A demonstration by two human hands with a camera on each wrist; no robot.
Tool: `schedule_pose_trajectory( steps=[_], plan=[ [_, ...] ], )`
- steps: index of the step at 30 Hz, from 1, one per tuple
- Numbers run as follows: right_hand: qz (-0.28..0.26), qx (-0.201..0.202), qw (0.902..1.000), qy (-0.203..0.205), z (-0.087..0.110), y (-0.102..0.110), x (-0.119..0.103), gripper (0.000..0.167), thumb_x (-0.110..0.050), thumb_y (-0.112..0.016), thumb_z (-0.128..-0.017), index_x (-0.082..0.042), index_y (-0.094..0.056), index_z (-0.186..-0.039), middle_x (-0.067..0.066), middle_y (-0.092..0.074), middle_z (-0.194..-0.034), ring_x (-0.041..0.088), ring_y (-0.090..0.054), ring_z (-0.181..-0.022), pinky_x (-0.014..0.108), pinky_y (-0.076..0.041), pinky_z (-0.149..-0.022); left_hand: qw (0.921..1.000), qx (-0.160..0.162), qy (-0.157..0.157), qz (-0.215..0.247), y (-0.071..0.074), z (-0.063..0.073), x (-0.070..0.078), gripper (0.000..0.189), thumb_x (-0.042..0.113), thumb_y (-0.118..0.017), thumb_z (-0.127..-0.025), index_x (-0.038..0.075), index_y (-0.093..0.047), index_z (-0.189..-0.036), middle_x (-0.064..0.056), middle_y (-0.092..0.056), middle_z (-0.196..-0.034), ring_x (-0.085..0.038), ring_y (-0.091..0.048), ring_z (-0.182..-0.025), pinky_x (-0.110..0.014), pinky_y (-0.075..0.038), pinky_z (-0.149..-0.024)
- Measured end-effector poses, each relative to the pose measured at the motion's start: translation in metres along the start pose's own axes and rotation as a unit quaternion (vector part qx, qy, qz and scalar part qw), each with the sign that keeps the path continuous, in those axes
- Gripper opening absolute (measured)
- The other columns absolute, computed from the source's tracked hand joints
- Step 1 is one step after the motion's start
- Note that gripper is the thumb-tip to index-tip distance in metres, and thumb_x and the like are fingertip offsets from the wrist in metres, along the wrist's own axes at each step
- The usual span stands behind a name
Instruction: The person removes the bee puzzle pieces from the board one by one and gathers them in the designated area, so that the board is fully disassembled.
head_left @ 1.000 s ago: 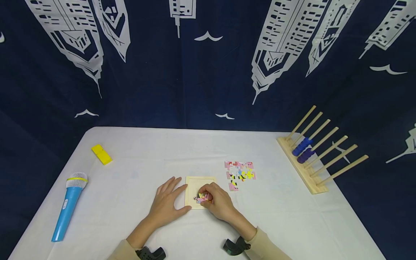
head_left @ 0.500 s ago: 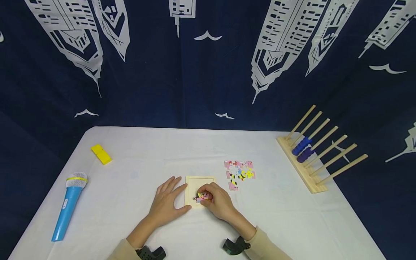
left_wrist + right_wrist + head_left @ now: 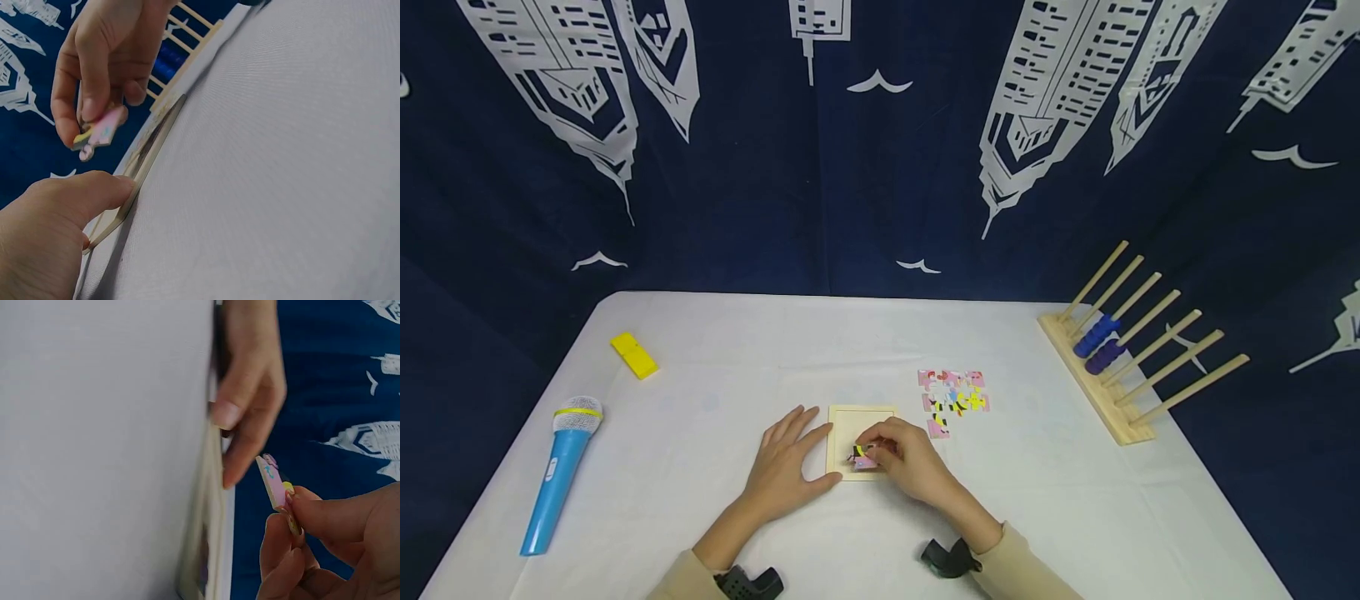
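Observation:
A jigsaw piece (image 3: 863,462) printed in pink, yellow and black is pinched between the thumb and fingers of my right hand (image 3: 913,458). It is held tilted above the inside of a square wooden puzzle frame (image 3: 862,408); in the right wrist view the piece (image 3: 270,481) shows its pale edge. My left hand (image 3: 782,465) lies at the frame's left side with fingers spread. Its thumb (image 3: 103,190) touches the near edge, while the index fingertip is at the left edge. To the right of the frame, several loose jigsaw pieces (image 3: 955,380) lie grouped on the table.
A wooden peg rack (image 3: 1097,383) with blue beads (image 3: 1096,337) and purple beads (image 3: 1105,358) stands at the right edge of the white table (image 3: 715,333). At the left are a blue toy microphone (image 3: 557,483) and a yellow block (image 3: 635,356). A dark patterned cloth (image 3: 737,192) hangs behind.
My right wrist has shifted slightly right, and the thumb has moved up along the jigsaw piece, which now sits more tilted. My left hand and the frame stay put.

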State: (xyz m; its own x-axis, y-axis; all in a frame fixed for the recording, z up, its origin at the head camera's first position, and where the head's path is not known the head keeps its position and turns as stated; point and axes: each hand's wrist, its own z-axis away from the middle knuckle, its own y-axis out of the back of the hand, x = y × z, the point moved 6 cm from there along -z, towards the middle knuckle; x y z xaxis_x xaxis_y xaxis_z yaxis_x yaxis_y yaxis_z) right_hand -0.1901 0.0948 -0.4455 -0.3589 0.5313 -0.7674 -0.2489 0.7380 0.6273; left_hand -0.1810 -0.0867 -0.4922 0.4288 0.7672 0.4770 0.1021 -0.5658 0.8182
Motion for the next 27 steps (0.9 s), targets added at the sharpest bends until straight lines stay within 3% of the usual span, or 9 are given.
schedule_pose_trajectory(
  steps=[6,16,27],
  plan=[
    [-0.013,0.033,0.9980,-0.053,0.000,0.036,0.020,0.017,0.004,-0.064,-0.087,-0.009,-0.072,-0.094,0.003,-0.068,-0.086,0.008,-0.054,-0.070,0.019,-0.044,-0.059,1.0000,-0.001,0.004,0.001,-0.001,0.000,0.000,0.069,0.047,-0.078,-0.073,0.012,-0.062,-0.131,-0.014,-0.048,-0.147,-0.038,-0.035,-0.141,-0.059,-0.031,-0.109],
    [0.023,0.126,0.9825,-0.135,0.010,0.101,0.073,0.006,-0.001,-0.069,-0.087,-0.002,-0.071,-0.092,0.010,-0.069,-0.083,0.013,-0.058,-0.072,0.019,-0.044,-0.058,1.0000,0.002,0.007,0.004,0.000,0.000,0.000,0.069,0.046,-0.079,-0.073,0.012,-0.062,-0.130,-0.015,-0.048,-0.148,-0.038,-0.034,-0.141,-0.059,-0.030,-0.109],
    [0.025,0.119,0.9760,-0.181,0.016,0.110,0.105,0.005,-0.002,-0.070,-0.085,0.002,-0.070,-0.089,0.010,-0.070,-0.078,0.009,-0.058,-0.063,0.018,-0.046,-0.056,1.0000,0.004,0.008,-0.001,-0.001,0.001,0.000,0.069,0.047,-0.079,-0.073,0.013,-0.062,-0.130,-0.013,-0.048,-0.147,-0.037,-0.034,-0.142,-0.058,-0.031,-0.109]
  ],
)
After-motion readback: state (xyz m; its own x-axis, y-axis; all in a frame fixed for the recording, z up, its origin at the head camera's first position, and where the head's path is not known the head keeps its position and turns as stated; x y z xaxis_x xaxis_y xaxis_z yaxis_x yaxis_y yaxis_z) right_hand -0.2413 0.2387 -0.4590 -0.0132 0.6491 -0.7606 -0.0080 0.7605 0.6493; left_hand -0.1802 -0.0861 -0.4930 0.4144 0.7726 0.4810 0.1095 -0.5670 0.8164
